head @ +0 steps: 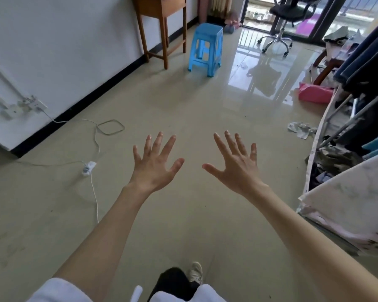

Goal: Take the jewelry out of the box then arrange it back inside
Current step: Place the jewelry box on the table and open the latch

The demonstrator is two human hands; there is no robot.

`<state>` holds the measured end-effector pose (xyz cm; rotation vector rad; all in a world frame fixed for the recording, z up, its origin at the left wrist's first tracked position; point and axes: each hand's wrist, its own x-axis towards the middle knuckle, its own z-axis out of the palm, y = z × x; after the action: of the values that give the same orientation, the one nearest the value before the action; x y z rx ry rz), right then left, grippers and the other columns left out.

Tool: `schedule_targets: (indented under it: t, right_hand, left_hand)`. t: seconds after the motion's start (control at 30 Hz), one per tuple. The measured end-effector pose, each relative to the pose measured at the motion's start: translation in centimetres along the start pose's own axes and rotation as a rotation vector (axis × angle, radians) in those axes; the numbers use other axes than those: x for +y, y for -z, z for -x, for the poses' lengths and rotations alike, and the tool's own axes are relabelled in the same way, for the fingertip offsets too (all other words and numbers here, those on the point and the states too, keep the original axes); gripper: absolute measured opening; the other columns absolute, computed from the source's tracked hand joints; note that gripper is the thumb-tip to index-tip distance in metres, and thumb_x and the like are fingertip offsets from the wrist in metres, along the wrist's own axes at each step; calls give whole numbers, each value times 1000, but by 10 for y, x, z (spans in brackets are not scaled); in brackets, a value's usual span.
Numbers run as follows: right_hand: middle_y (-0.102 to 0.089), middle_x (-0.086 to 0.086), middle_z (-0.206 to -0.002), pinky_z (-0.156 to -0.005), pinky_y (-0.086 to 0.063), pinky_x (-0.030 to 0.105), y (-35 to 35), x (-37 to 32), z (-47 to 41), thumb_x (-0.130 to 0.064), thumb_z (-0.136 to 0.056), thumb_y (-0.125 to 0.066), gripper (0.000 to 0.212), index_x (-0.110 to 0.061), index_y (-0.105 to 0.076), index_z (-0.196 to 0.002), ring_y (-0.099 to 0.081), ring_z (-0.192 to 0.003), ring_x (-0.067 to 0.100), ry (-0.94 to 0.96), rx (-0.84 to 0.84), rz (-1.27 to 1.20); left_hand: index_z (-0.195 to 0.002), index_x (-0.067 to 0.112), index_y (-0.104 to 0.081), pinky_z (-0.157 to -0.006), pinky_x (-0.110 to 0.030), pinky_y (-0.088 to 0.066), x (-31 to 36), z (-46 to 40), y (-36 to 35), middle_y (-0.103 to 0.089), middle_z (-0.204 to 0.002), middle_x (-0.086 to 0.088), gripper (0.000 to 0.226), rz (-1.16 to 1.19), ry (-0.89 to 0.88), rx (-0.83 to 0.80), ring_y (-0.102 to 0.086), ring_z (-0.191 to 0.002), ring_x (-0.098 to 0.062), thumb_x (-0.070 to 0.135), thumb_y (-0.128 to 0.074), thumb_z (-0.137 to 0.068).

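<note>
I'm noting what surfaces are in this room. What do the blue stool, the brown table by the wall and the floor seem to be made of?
Blue stool: likely moulded plastic, uniform colour with a slight sheen. Brown table: looks like stained wood with slim square legs. Floor: probably glazed tile, glossy, mirroring the office chair and the window light.

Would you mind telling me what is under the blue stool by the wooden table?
Under the blue stool only bare, glossy floor and the stool's own shadow show between its legs. Nothing is stored there; the seat hides nothing from this angle.
</note>
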<state>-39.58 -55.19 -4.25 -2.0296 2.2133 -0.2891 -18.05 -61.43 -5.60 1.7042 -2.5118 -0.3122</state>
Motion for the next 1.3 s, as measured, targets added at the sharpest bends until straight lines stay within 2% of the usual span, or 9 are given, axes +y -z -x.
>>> schedule_targets:
  t: [0.3, 0.73, 1.03, 1.3]
  right_hand:
    - [4, -1, -158, -111, 8, 56, -28, 3, -157, -78, -76, -29, 87, -39, 7, -145, 9, -145, 22, 64, -72, 13]
    - [4, -2, -158, -111, 10, 55, -33, -11, -414, -76, -78, -33, 86, -39, 6, -145, 11, -145, 20, 82, -53, -4]
    - [4, -1, -158, -111, 9, 56, -45, 30, -556, -77, -77, -30, 86, -40, 6, -145, 10, -145, 21, 47, -77, -16]
    - [3, -2, -158, -110, 10, 55, -30, 93, -721, -78, -77, -28, 85, -40, 7, -145, 10, -145, 22, 111, -55, 5]
  left_hand:
    - [-143, 41, 6, -110, -55, 9, -35, -149, -4, 9, -156, 3, 67, 1, 51, -39, 15, -142, -21, 65, -19, -86]
    - [-143, 41, 9, -109, -56, 10, -108, -396, 34, 10, -156, 2, 68, -59, 8, -29, 15, -142, -24, 67, -15, -85]
    - [-142, 41, 11, -109, -55, 11, -115, -543, 25, 13, -156, 2, 68, -73, -16, -94, 17, -142, -23, 67, -14, -84]
    - [-143, 41, 9, -109, -55, 10, -98, -710, 33, 14, -156, 2, 66, -54, 41, -94, 17, -142, -23, 66, -17, -87]
